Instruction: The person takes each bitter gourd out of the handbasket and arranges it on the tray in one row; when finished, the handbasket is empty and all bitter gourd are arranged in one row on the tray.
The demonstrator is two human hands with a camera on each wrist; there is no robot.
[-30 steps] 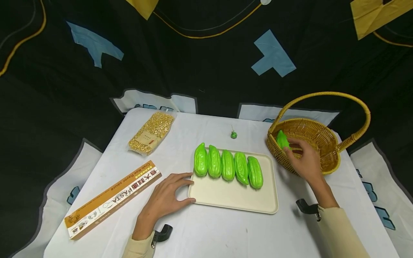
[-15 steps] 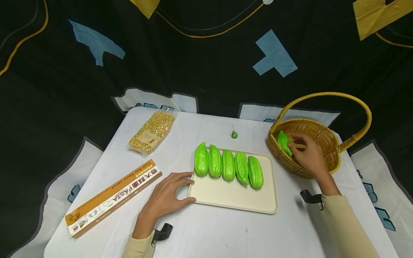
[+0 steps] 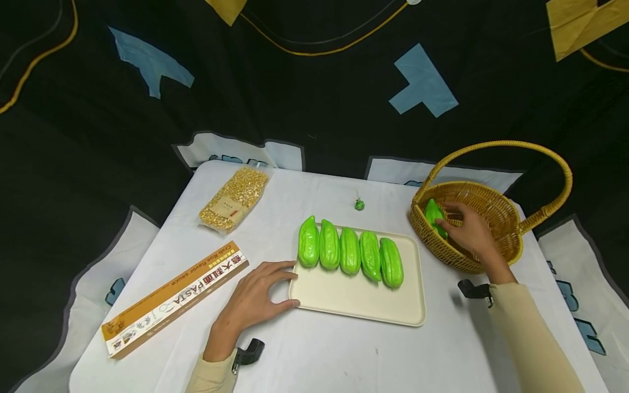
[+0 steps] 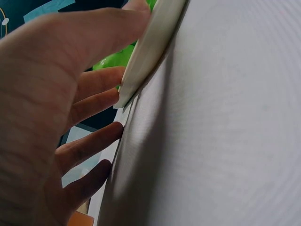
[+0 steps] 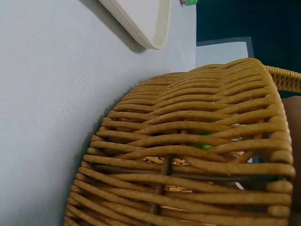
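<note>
Several bright green bitter melons (image 3: 350, 251) lie side by side along the far half of a cream tray (image 3: 358, 300). My left hand (image 3: 255, 295) rests at the tray's left edge, fingers spread and thumb touching the near corner; the left wrist view shows fingertips against the tray rim (image 4: 150, 52). Inside a wicker basket (image 3: 422, 234) at the right is another bitter melon (image 3: 434, 214). My right hand (image 3: 472, 232) reaches into the basket, its thumb over the melon's edge and its fingers loosely bent beside it. In the right wrist view, the basket wall (image 5: 202, 127) hides most of this hand.
A bag of corn kernels (image 3: 236, 199) and a long pasta box (image 3: 174, 300) lie on the left of the white table. A small green object (image 3: 360, 204) sits behind the tray. The basket's tall handle (image 3: 511, 144) arches above it. A dark curtain (image 3: 304, 98) hangs behind the table.
My right hand has drawn back a little to the right from the bitter melon in the basket, uncovering more of it. The left hand stays at the tray.
</note>
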